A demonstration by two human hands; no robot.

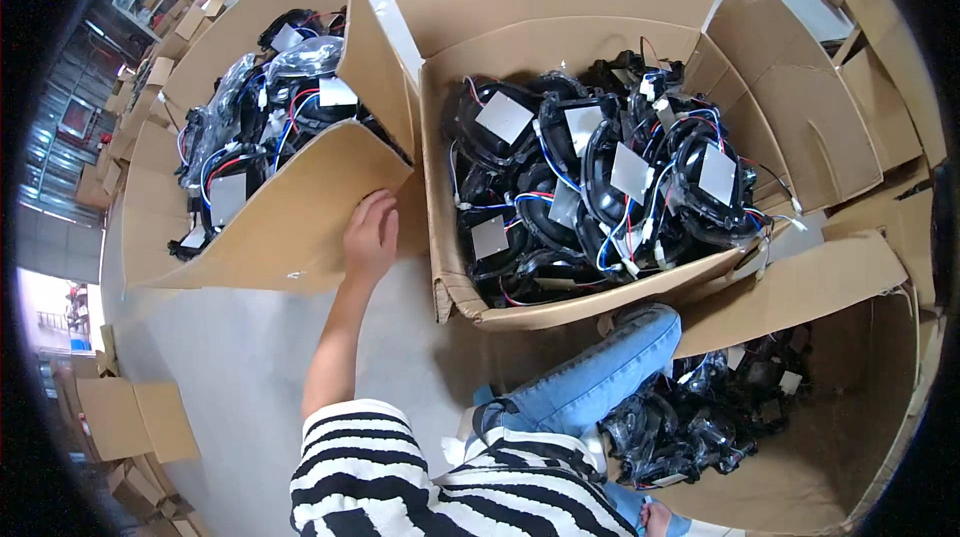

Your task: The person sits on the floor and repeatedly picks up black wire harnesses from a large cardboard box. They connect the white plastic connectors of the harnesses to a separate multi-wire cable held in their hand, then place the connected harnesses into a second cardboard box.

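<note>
My left hand (371,237) touches the cardboard flap (310,197) of the left carton, fingers loosely bent and holding nothing. Inside that carton, black moulded parts (290,122) with red, white and blue wires lie partly under clear plastic. The middle carton (560,309) in front of me holds several similar black parts (600,177) with pale rectangular labels and white connectors. Only a bit of my right hand (656,517) shows at the lower edge, beside my jeans; its fingers are mostly hidden.
A third carton (850,417) stands at the lower right, with black parts (690,422) inside and a raised flap (800,292). My bent knee (620,347) is against the middle carton. Grey floor (240,377) shows at left, with stacked cartons (140,417) beyond.
</note>
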